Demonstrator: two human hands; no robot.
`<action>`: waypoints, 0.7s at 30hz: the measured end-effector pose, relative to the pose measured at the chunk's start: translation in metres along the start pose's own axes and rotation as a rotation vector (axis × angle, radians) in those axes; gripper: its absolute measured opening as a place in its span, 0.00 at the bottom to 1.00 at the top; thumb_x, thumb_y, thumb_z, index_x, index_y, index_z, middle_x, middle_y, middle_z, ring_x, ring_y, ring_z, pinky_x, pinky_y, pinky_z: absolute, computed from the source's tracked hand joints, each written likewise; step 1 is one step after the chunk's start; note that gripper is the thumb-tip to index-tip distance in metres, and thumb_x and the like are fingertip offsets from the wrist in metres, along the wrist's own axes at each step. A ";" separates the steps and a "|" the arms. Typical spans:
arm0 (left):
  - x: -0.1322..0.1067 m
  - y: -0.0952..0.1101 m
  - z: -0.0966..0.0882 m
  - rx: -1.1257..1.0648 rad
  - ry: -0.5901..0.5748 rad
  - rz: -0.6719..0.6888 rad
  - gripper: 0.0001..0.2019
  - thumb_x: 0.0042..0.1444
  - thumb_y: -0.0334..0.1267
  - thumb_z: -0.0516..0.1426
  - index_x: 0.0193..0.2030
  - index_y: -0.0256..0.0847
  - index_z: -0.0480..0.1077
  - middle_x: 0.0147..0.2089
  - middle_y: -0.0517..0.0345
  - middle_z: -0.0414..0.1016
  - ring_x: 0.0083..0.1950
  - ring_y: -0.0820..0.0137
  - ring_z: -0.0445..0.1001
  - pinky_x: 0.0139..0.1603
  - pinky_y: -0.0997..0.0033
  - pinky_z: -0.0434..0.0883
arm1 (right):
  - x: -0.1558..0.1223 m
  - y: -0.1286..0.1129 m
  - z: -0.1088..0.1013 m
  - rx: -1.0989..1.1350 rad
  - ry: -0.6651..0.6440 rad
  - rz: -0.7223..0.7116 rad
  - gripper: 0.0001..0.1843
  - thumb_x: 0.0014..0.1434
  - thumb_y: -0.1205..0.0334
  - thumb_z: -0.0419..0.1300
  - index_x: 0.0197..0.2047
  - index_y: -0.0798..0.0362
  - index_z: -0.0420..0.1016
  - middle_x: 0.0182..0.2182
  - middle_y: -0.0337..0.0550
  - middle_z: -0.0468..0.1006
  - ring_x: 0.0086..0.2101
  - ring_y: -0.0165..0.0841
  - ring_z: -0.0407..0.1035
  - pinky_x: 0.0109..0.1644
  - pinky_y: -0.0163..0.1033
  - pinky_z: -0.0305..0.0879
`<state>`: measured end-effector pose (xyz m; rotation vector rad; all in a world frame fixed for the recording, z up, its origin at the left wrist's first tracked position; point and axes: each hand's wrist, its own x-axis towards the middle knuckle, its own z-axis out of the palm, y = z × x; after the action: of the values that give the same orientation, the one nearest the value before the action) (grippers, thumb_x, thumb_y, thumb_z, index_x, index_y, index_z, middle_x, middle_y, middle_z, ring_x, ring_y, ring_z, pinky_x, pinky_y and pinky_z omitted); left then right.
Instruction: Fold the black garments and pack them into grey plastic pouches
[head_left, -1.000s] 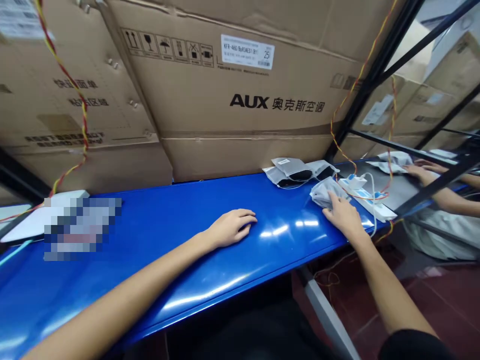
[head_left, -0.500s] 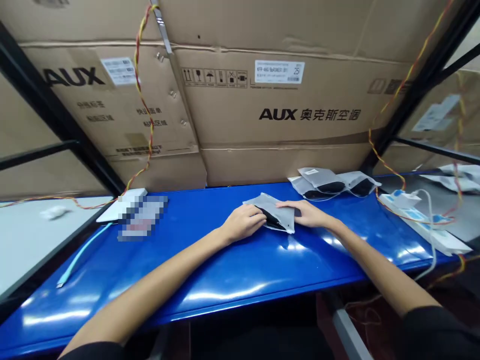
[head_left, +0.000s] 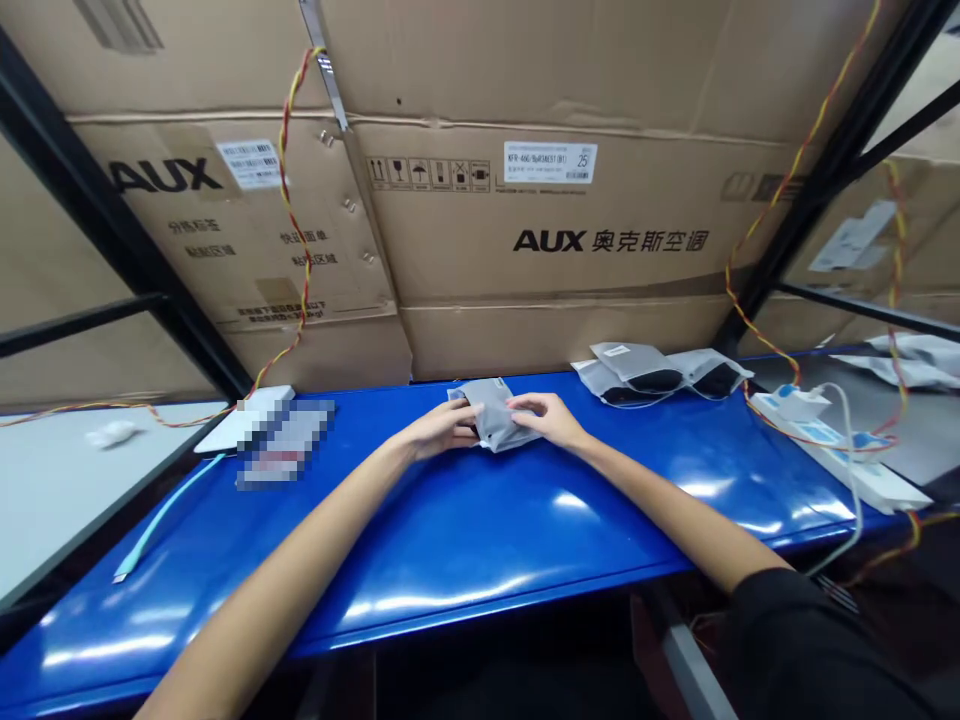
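Observation:
A frosted, translucent plastic pouch (head_left: 493, 412) lies on the blue tabletop between my hands. My left hand (head_left: 441, 432) grips its left side, with the fingers partly hidden at the pouch's edge. On the right side, my right hand (head_left: 551, 418) pinches the pouch between thumb and fingers. A dark bit shows by the left fingers, but most of the contents cannot be made out. Several similar pouches (head_left: 660, 372) with black items inside lie farther back, to the right of my hands.
Cardboard panels (head_left: 555, 270) stand behind the blue table (head_left: 480, 540). At left are a white box (head_left: 225, 432), a pixelated packet (head_left: 289, 445) and a light-blue cable (head_left: 161, 520). A white power strip (head_left: 847, 455) with cords lies at right. Black frame posts rise on both sides.
Both hands and the pouch have shifted left in the view. The black contents, plainly visible before, are now mostly covered. My left fingers have moved to the pouch's left edge.

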<state>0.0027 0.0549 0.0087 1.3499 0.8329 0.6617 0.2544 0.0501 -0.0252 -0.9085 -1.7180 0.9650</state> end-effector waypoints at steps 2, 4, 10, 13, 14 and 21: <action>0.001 -0.004 0.007 -0.045 0.029 0.017 0.29 0.57 0.56 0.67 0.59 0.43 0.71 0.51 0.46 0.83 0.44 0.61 0.84 0.47 0.58 0.81 | -0.002 -0.002 0.004 0.021 0.040 0.003 0.16 0.51 0.48 0.71 0.38 0.50 0.84 0.47 0.49 0.86 0.50 0.47 0.79 0.61 0.54 0.70; 0.004 -0.010 0.015 -0.029 0.083 0.063 0.29 0.56 0.54 0.68 0.59 0.43 0.70 0.49 0.48 0.83 0.41 0.61 0.84 0.41 0.60 0.81 | -0.003 -0.003 0.005 0.051 0.089 0.022 0.17 0.50 0.45 0.71 0.35 0.50 0.83 0.45 0.49 0.86 0.49 0.48 0.79 0.59 0.54 0.71; 0.010 -0.015 0.034 -0.017 0.222 0.153 0.27 0.52 0.40 0.68 0.58 0.40 0.68 0.47 0.51 0.82 0.41 0.63 0.82 0.35 0.68 0.78 | -0.002 -0.002 -0.007 0.177 0.294 0.278 0.23 0.49 0.40 0.70 0.36 0.50 0.76 0.32 0.42 0.82 0.33 0.39 0.76 0.30 0.39 0.72; 0.009 -0.012 0.038 -0.034 0.198 0.166 0.24 0.52 0.41 0.66 0.55 0.39 0.70 0.44 0.53 0.82 0.40 0.64 0.82 0.34 0.70 0.77 | -0.003 -0.004 -0.013 0.190 0.149 0.348 0.23 0.50 0.39 0.69 0.31 0.50 0.73 0.23 0.36 0.73 0.23 0.32 0.67 0.23 0.34 0.59; 0.008 -0.012 0.039 -0.031 0.192 0.165 0.23 0.52 0.42 0.65 0.55 0.39 0.70 0.42 0.54 0.82 0.39 0.64 0.81 0.34 0.70 0.77 | -0.004 -0.005 -0.013 0.183 0.109 0.339 0.23 0.51 0.39 0.69 0.28 0.50 0.71 0.21 0.34 0.70 0.22 0.30 0.64 0.23 0.34 0.57; 0.003 -0.008 0.048 -0.134 0.196 0.125 0.26 0.49 0.47 0.69 0.54 0.40 0.73 0.49 0.48 0.83 0.45 0.60 0.82 0.43 0.63 0.79 | -0.006 -0.011 -0.013 0.193 -0.049 0.322 0.20 0.54 0.45 0.66 0.24 0.49 0.66 0.16 0.30 0.61 0.17 0.26 0.55 0.20 0.33 0.53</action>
<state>0.0434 0.0292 0.0018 1.2360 0.8493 0.9433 0.2668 0.0431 -0.0141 -1.0590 -1.5129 1.3493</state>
